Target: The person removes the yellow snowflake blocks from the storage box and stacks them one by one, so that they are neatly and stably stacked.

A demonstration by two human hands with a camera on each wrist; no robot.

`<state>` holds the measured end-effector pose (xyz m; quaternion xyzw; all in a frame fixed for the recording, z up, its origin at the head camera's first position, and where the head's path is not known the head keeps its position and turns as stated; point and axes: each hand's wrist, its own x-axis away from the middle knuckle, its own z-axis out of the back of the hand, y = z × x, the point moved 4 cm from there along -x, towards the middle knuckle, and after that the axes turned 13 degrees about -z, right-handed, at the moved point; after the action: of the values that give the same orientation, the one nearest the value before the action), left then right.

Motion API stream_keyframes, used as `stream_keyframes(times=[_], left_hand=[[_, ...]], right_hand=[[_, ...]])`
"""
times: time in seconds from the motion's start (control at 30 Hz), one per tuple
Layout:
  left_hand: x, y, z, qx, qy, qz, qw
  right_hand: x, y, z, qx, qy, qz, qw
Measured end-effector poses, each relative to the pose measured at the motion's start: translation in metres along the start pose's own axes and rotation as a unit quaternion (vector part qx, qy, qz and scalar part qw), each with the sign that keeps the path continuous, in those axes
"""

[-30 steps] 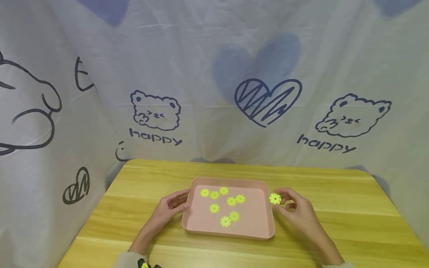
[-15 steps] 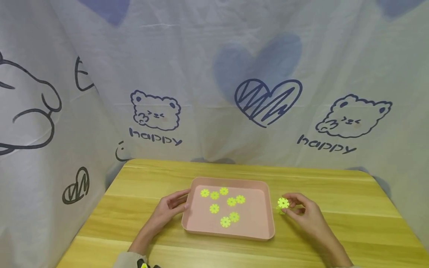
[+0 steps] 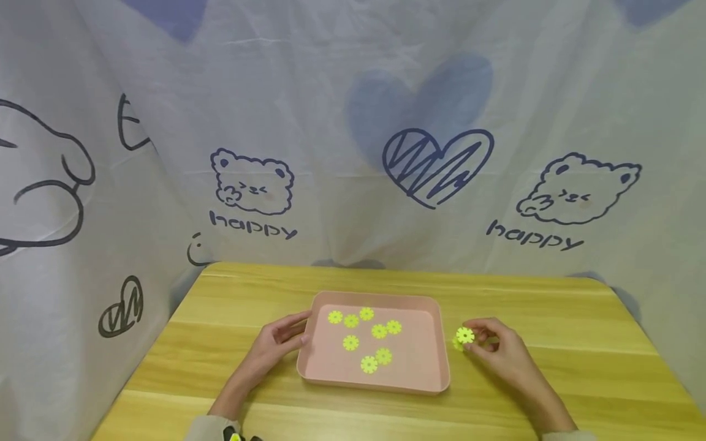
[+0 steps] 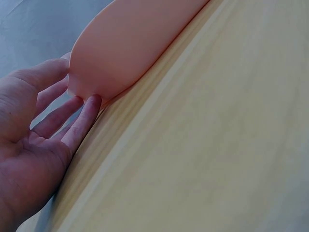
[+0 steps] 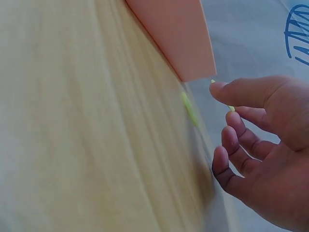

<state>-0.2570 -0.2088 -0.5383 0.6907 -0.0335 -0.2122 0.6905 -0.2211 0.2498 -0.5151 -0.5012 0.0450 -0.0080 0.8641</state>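
Observation:
My right hand (image 3: 503, 350) pinches a yellow-green, notched flower-shaped disc (image 3: 465, 335) between thumb and fingers, just right of the pink tray (image 3: 432, 383). The disc stands nearly edge-on in the right wrist view. Partly behind it, a second disc (image 3: 458, 344) of the same kind lies on the table, showing as a thin strip in the right wrist view. My left hand (image 3: 276, 340) rests against the tray's left side. In the left wrist view its extended fingers (image 4: 87, 118) touch the tray's outer wall (image 4: 125, 48) near a corner; some fingertips are hidden.
Several matching flower-shaped discs (image 3: 350, 343) lie scattered inside the tray, some in overlapping pairs. The tray stands on a wood-grain table (image 3: 248, 278). Behind and to the left hangs a pale curtain (image 3: 331, 202) printed with hearts and bears.
My right hand has moved right, away from the tray's rim, carrying its disc. The disc on the table beneath has come into view. My left hand keeps its place at the tray.

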Motion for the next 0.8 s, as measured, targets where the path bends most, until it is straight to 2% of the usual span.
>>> stream_keyframes(times=[0.53, 0.8], left_hand=[[0.0007, -0.0002, 0.0007, -0.003, 0.003, 0.005, 1.0], [-0.0004, -0.0004, 0.0004, -0.005, 0.006, 0.007, 0.9999]], right_hand=[[-0.0023, 0.0072, -0.0061, 0.013, -0.037, -0.026, 0.9989], [-0.0015, 0.0076, -0.0063, 0.03, -0.037, -0.03, 0.9984]])
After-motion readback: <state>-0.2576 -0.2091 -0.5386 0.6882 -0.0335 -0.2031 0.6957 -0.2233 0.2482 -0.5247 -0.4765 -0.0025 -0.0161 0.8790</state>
